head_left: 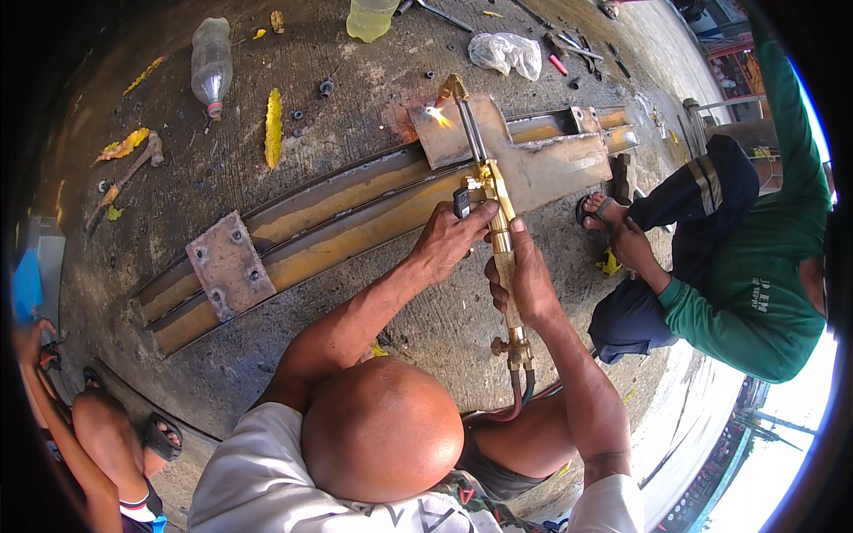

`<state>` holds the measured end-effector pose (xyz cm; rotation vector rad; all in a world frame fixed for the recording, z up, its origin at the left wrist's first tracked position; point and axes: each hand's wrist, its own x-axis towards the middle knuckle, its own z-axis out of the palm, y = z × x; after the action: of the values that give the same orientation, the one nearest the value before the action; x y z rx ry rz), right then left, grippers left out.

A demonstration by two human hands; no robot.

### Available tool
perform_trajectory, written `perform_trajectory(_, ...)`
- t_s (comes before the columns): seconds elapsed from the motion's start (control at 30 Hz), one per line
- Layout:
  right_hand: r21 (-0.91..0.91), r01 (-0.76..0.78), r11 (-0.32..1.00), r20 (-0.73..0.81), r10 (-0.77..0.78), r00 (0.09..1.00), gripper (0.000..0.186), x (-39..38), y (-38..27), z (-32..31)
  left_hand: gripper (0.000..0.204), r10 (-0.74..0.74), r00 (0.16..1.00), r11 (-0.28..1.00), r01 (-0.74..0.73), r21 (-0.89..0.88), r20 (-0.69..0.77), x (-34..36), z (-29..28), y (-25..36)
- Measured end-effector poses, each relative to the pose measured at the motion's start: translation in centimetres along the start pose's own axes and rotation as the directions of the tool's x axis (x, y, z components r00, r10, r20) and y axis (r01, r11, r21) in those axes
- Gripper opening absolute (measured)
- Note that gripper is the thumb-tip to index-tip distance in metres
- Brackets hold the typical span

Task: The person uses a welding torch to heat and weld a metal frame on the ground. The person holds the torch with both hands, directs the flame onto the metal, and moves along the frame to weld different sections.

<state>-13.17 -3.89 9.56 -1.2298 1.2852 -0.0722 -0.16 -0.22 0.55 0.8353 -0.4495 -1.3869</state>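
Observation:
My right hand [530, 280] wraps around the handle of a brass cutting torch [500, 191]. On the torch's body, near its valves, my left hand [451, 238] is closed, thumb against the brass. A small black piece like a lighter [461, 202] sticks up from that left hand. Flame [437, 115] burns at the angled torch tip, over a flat steel plate [443, 142]. That plate lies across two long, rusty steel channels [346, 213]. Two hoses [518, 400] leave the torch's lower end. My fingers partly hide the handle.
A drilled square plate [231, 266] sits on the channels' left end. A co-worker in a green shirt [746, 306] crouches at right; another person's leg [108, 431] shows lower left. Bottles [211, 67], a hammer [124, 182], a plastic bag [506, 55] and tools lie beyond.

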Motion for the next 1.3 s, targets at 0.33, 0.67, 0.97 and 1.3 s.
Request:
perform_trajectory(0.33, -0.006, -0.001, 1.000, -0.012, 0.001, 1.000, 0.069, -0.1, 0.0, 0.0, 0.042, -0.043, 0.999, 0.998, 0.043, 0.045, -0.009, 0.2, -0.4, -0.6)
perform_trajectory(0.67, -0.001, -0.002, 1.000, -0.011, 0.002, 1.000, 0.070, -0.4, -0.2, 0.1, 0.049, 0.005, 1.000, 1.000, -0.005, 0.016, -0.026, -0.2, 0.1, 0.0)
perform_trajectory(0.97, -0.010, -0.003, 1.000, -0.018, 0.003, 1.000, 0.070, -0.6, -0.4, 0.1, 0.043, 0.007, 1.000, 1.000, -0.007, 0.027, 0.004, -0.5, 0.3, 0.7)
perform_trajectory(1.3, 0.004, 0.011, 1.000, 0.012, -0.011, 1.000, 0.071, -0.3, 0.0, -0.1, 0.041, -0.001, 1.000, 0.999, 0.001, 0.036, -0.011, -0.3, 0.1, 0.1)
